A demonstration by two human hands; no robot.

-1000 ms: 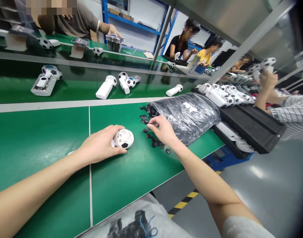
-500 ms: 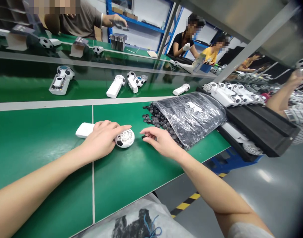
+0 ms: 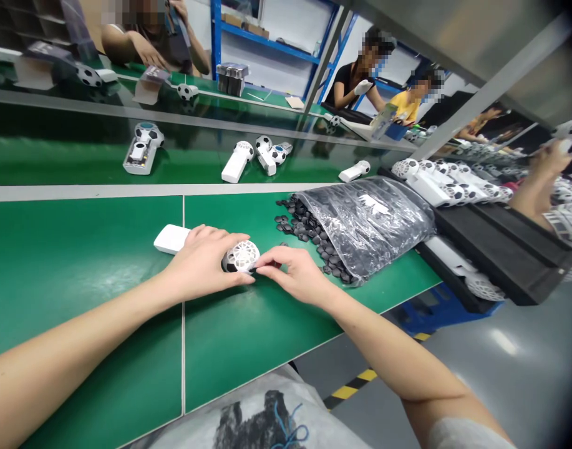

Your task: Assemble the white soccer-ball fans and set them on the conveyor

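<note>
A white device with a soccer-ball-shaped head (image 3: pixel 244 254) lies on the green table, its plain white handle (image 3: pixel 170 239) pointing left. My left hand (image 3: pixel 202 259) wraps over the device just behind the round head, thumb along its near side. My right hand (image 3: pixel 290 271) is pinched at the head's right side, with a small black piece (image 3: pixel 253 270) at its fingertips, touching the head. Beyond my right hand, many loose black pieces (image 3: pixel 309 227) spill from the mouth of a clear plastic bag (image 3: pixel 367 218).
Black trays (image 3: pixel 491 240) with more ball-headed devices (image 3: pixel 447 178) stand at the right. Several similar devices (image 3: pixel 237 162) rest on the green strip behind the pale ledge (image 3: pixel 103 192). Co-workers (image 3: pixel 355 81) sit across the line, and another person's arm (image 3: pixel 538 178) reaches in at far right.
My right hand has moved left from beside the black pieces to the ball head, bringing a small black piece against it. My left thumb has shifted to the head's near side. The view has shifted slightly.
</note>
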